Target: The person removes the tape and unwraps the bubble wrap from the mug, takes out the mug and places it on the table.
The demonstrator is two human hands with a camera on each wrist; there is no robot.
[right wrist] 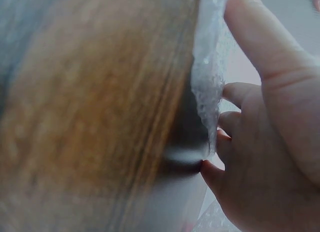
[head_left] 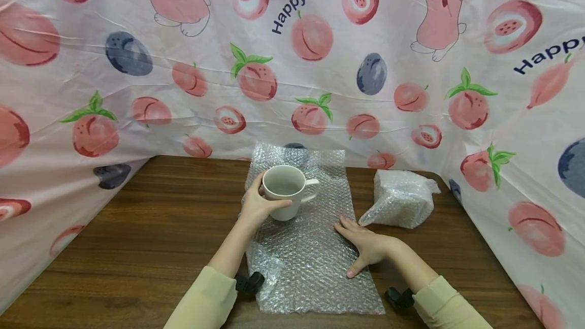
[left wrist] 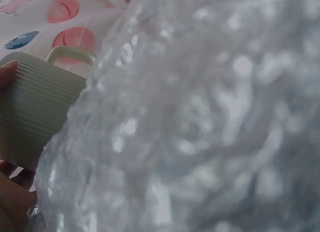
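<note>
A white mug [head_left: 284, 187] with its handle to the right is held by my left hand [head_left: 258, 204], thumb across the front and fingers behind. The left wrist view shows the ribbed side of the mug [left wrist: 37, 109] partly hidden by blurred bubble wrap [left wrist: 185, 117]. Under the mug spreads a long sheet of bubble wrap [head_left: 315, 263]. My right hand [head_left: 367, 245] rests with spread fingers on the sheet's right edge. From the right wrist view, the fingers of the right hand [right wrist: 270, 127] touch the edge of the bubble wrap [right wrist: 207, 82].
A bundle wrapped in bubble wrap [head_left: 404, 199] sits at the back right of the brown wooden table [head_left: 151, 237]. A fruit-printed cloth [head_left: 329, 80] hangs behind the table and along both sides. The sheet's far end bends up against the cloth.
</note>
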